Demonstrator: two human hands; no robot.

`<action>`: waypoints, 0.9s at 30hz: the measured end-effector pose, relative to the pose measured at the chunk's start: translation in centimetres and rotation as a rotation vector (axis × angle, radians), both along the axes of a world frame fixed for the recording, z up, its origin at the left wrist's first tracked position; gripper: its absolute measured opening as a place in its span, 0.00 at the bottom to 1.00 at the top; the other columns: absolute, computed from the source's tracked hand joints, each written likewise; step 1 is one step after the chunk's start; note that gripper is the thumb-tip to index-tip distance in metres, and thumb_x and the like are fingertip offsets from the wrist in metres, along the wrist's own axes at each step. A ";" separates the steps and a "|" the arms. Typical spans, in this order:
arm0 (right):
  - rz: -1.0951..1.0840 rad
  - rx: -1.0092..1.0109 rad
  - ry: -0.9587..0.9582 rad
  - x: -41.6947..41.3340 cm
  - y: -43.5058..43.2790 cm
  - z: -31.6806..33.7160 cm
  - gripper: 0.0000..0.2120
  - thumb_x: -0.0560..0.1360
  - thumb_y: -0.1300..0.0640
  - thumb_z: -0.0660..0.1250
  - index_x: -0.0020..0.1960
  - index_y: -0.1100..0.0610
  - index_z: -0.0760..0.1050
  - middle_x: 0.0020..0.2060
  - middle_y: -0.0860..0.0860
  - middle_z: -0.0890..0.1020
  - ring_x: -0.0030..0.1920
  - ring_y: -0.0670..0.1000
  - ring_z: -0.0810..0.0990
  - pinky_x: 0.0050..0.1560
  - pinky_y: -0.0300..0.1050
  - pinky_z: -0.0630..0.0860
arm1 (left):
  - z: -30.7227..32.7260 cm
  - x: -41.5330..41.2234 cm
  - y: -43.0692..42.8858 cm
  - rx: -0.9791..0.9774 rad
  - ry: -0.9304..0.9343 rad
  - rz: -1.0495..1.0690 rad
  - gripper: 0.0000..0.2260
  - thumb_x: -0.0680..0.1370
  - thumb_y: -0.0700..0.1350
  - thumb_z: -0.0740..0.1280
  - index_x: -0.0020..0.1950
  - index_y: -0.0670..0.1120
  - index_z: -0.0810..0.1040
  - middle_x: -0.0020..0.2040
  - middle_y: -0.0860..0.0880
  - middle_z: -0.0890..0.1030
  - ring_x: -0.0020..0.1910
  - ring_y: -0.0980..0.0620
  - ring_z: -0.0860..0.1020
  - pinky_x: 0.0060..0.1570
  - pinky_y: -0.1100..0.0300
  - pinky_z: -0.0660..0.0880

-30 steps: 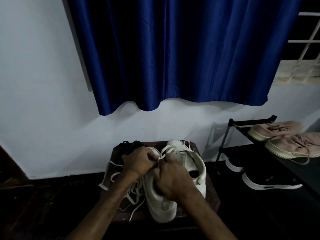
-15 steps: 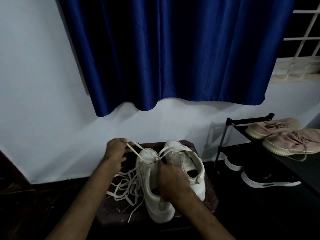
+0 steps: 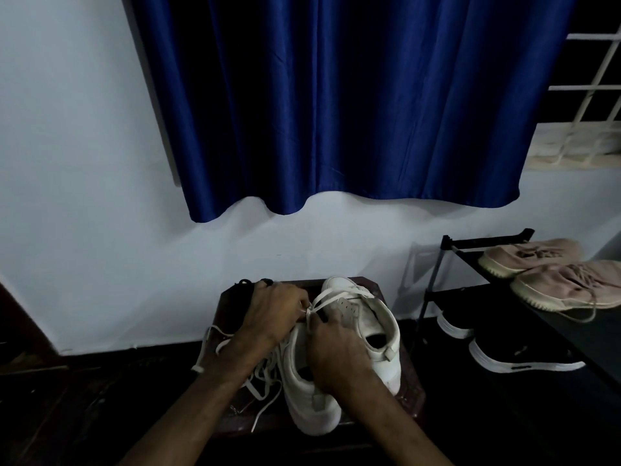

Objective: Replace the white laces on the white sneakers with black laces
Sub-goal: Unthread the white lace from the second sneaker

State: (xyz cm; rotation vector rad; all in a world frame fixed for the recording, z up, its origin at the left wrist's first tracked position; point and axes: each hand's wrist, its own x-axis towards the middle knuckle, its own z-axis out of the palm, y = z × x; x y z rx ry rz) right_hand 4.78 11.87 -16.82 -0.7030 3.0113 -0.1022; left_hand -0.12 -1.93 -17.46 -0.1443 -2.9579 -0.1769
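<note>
Two white sneakers (image 3: 366, 317) sat side by side on the small dark worktop (image 3: 411, 391), toes pointing at the wall. The left hand (image 3: 272, 314) was pinching the white lace (image 3: 265, 371) up by the nearer sneaker (image 3: 312, 408)'s front. The right hand (image 3: 336, 351) was curled round that shoe's upper. Slack lace lay looped on the left, with a dark bundle (image 3: 243, 290) behind it, too dim to make out

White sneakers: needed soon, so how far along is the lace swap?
Done: much of the white lace lies loose beside the near sneaker. In hand: the left hand pinches it while the right hand holds the shoe. Left: the far sneaker is still laced white; the black laces, seemingly the dark bundle behind, lie unused.
</note>
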 end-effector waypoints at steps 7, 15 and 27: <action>-0.076 -0.087 -0.055 -0.1 0.1 -0.2 0.29 0.75 0.61 0.61 0.75 0.59 0.57 0.72 0.65 0.58 0.60 0.62 0.76 0.63 0.54 0.70 | 4.1 1.7 -4.7 0.465 0.479 0.380 0.02 0.77 0.46 0.68 0.45 0.51 0.77 0.44 0.55 0.80 0.44 0.48 0.79 0.43 0.56 0.70; -0.033 -0.054 -0.041 -0.5 0.0 -0.8 0.22 0.76 0.59 0.59 0.69 0.62 0.63 0.65 0.61 0.67 0.59 0.59 0.75 0.60 0.53 0.72 | 2.7 2.5 -4.5 0.265 0.167 0.147 0.13 0.78 0.48 0.68 0.62 0.54 0.76 0.60 0.56 0.77 0.58 0.52 0.76 0.56 0.54 0.73; 0.034 0.093 0.020 -0.8 -0.1 -1.4 0.26 0.73 0.60 0.63 0.68 0.67 0.63 0.64 0.65 0.68 0.65 0.61 0.70 0.63 0.57 0.69 | 1.6 1.3 -1.5 0.217 0.173 0.143 0.04 0.76 0.44 0.67 0.45 0.52 0.78 0.47 0.55 0.80 0.46 0.53 0.79 0.45 0.57 0.72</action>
